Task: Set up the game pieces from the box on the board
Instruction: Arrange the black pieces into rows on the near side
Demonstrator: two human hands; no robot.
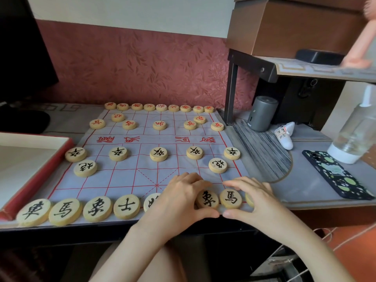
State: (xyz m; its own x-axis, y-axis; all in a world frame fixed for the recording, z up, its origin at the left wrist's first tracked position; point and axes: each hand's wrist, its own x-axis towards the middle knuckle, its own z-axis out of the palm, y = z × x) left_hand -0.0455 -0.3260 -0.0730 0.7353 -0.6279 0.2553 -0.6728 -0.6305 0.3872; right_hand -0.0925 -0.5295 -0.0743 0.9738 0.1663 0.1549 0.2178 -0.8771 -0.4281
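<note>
A pale cloth board (126, 180) with red grid lines lies on the table. Red-lettered wooden discs (161, 107) fill the far rows. Black-lettered discs (158, 154) stand in the near half, with a line of them (97, 208) along the near edge. My left hand (179, 202) arches over the near row, thumb and fingers on either side of the black elephant disc (207, 199), and hides some discs beneath it. My right hand (254, 198) brackets the black horse disc (231, 198) the same way; a further disc under it is mostly hidden. The red-rimmed box (40, 171) sits at the left, nothing visible inside.
A phone in a patterned case (337, 176), a clear bottle (354, 135), a grey cylinder (262, 113) and a small white packet (284, 135) lie to the right. A shelf with a cardboard box (295, 27) overhangs there. The table's front edge runs just below the near row.
</note>
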